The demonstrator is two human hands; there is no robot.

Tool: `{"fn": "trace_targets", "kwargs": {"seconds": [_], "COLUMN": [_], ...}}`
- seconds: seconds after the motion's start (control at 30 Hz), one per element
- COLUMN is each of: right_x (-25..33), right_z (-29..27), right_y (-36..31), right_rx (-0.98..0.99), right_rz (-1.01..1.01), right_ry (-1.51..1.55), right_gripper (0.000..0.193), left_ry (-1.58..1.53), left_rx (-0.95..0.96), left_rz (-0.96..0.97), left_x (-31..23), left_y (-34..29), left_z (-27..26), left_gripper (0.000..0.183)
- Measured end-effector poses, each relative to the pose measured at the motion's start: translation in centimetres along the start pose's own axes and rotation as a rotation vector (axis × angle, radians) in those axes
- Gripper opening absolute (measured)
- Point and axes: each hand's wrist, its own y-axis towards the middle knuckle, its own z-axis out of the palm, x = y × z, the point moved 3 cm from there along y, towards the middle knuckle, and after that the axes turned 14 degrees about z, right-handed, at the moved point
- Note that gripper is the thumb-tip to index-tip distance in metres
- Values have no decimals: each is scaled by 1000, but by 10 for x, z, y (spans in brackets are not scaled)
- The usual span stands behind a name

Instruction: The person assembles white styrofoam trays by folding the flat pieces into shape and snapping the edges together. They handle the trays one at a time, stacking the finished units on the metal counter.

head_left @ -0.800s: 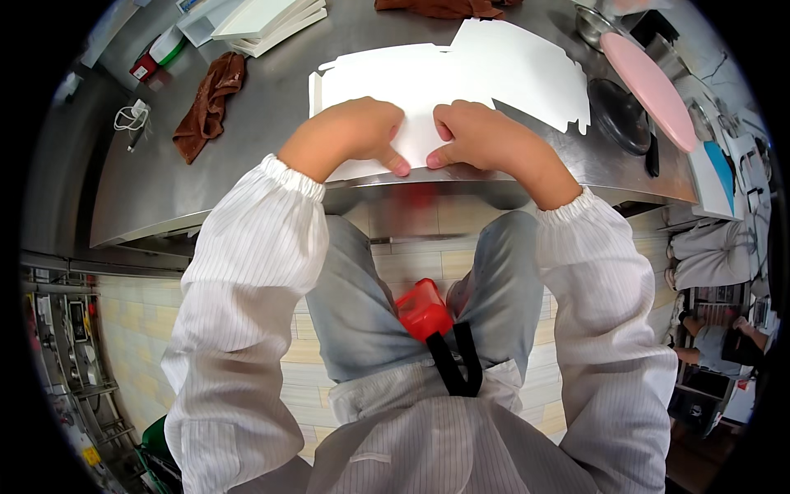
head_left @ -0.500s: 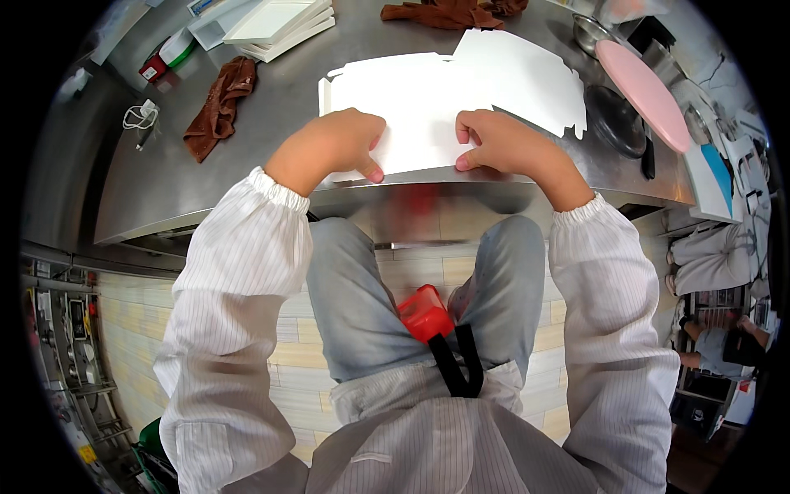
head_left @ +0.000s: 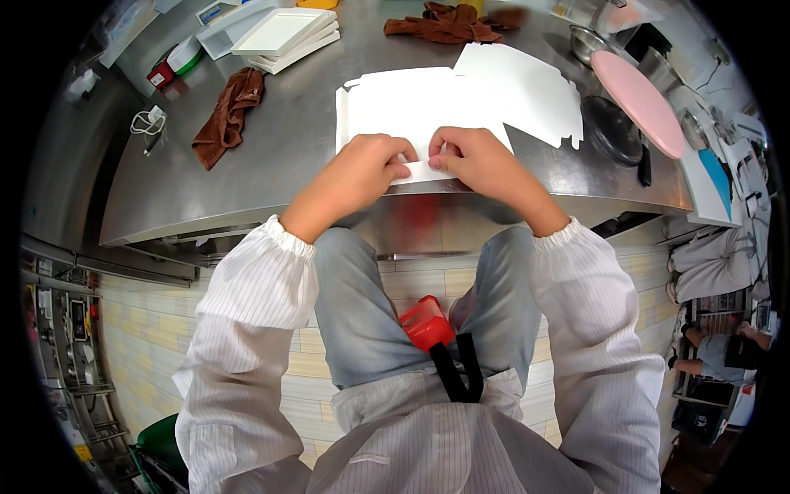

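Note:
A flat white cardboard box blank [head_left: 411,103] lies on the steel table close to its front edge, with a second white panel [head_left: 527,95] spreading to the right. My left hand [head_left: 368,170] pinches the near edge strip of the blank between thumb and curled fingers. Close beside it, my right hand [head_left: 473,160] pinches the same strip a little further right. The strip is bent up along a crease between the two hands. My fingers cover part of the fold.
Brown cloths [head_left: 230,115] lie at left and far back [head_left: 444,23]. Stacked white trays [head_left: 284,37] stand behind. At right are a black pan [head_left: 611,130], a pink round board [head_left: 638,103] and a metal bowl [head_left: 588,43]. The steel table [head_left: 181,185] ends just before my knees.
Both hands have moved inward along the near edge, now almost meeting. The edge strip they pinch is now bent up. The blank sits slightly further right in the picture.

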Motion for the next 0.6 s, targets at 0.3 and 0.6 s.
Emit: {"fn": "trace_targets", "kwargs": {"seconds": [0.3, 0.6], "right_x": [-8, -18], "right_z": [10, 24], "right_y": [-5, -7], "right_rx": [-354, -398], "right_rz": [-286, -258], "right_ry": [-196, -276], "right_gripper": [1, 6], "left_ry": [381, 619], "left_rx": [-366, -404], "left_rz": [247, 331], "left_x": [2, 6], "left_y": [-17, -29], "left_z": [31, 59], "left_gripper": [10, 22]}}
